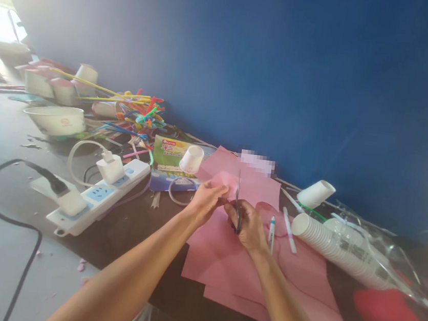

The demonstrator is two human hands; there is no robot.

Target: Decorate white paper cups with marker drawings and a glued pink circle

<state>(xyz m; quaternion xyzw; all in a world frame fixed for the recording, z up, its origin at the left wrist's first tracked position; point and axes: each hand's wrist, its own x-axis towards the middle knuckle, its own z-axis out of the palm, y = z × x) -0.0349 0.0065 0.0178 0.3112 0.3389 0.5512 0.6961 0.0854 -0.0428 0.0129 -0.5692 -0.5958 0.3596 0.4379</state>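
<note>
My left hand (209, 199) pinches a small piece of pink paper (224, 179) between thumb and fingers. Close beside it, my right hand (248, 225) is closed around the handles of a pair of scissors (238, 199), whose blades point up and away from me. The blades stand at the right edge of the held piece; I cannot tell whether they touch it. Beneath both hands lie several larger sheets of pink paper (221, 262). A marker (271, 234) and a white stick-like piece (290, 230) rest on the sheets to the right of my right hand.
A white power strip (97, 196) with plugged-in chargers stands at left. Behind it are colourful pipe cleaners (145, 114) and a paper bowl (54, 120). One paper cup (191, 159) sits on a printed packet (163, 162). Stacked paper cups (339, 247) and a red item (393, 315) lie right. A blue wall (285, 76) rises behind.
</note>
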